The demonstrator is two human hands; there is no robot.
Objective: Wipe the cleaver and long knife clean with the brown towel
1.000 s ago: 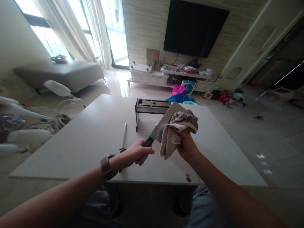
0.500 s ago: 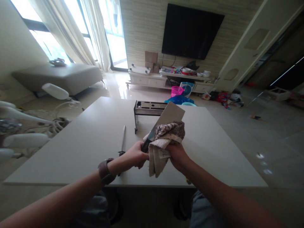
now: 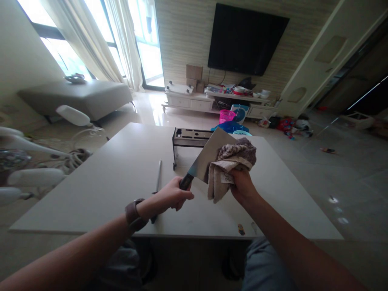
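Note:
My left hand is closed round the black handle of a cleaver, whose wide steel blade points up and to the right above the table. Bunched in my right hand is a brown and beige towel with a white label. The towel lies against the right side of the blade and covers part of it. On the table left of my hands rests a sharpening steel, its handle partly hidden by my left wrist. Behind the blade stands a metal knife rack.
The white table spreads beneath my arms, with a small yellow sticker near its front edge. Beyond it are a blue plastic item, a pink basket and a low cabinet. White lamp parts stand at left.
My right hand has moved the towel right and slightly up, away from the handle, baring more of the lower blade. My left hand still grips the cleaver in nearly the same place.

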